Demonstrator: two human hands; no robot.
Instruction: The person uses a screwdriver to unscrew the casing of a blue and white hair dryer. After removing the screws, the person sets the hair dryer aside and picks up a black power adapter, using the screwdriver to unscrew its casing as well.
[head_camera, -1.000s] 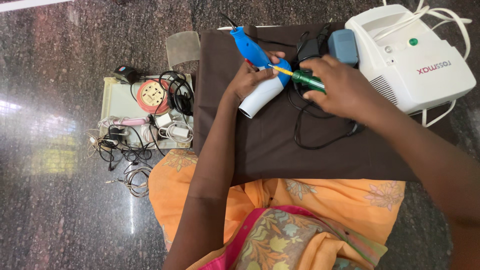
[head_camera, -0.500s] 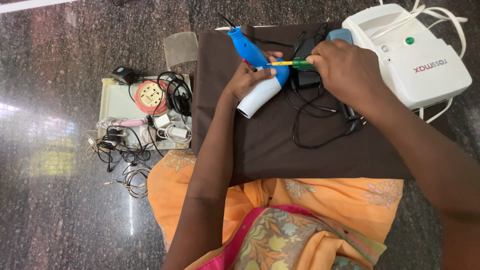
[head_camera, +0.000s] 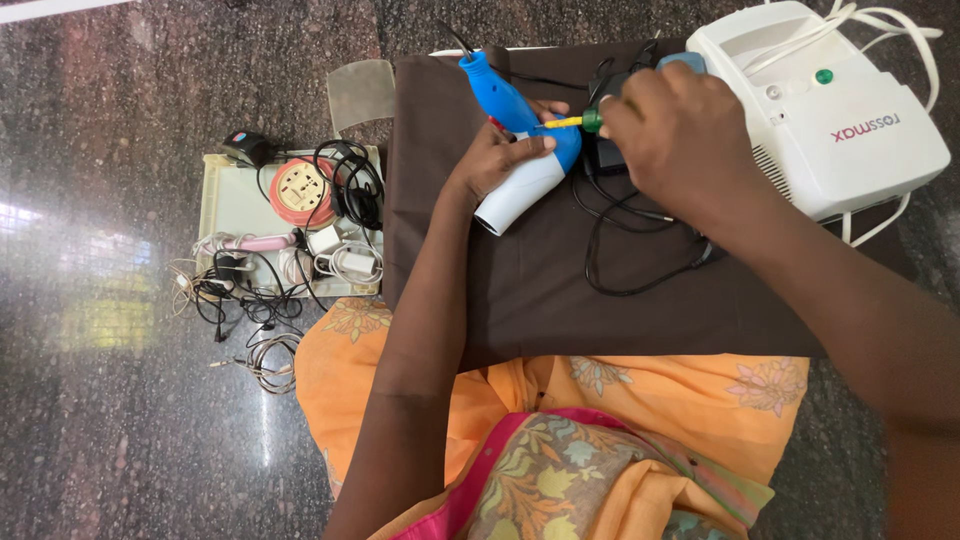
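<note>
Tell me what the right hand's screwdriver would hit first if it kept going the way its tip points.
The right hand points the screwdriver leftward at the blue and white hair dryer, held by the left hand. The tip looks already on its body, though depth is unclear.

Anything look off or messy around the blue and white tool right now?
Mostly tidy. The odd spot is the pale tray on the left: tangled cables spill over its edge onto the dark stone floor.

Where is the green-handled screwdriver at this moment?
In the head view, the screwdriver sits upper centre, gripped by the right hand, its yellow shaft against the blue and white hair dryer steadied by the left hand.
</note>
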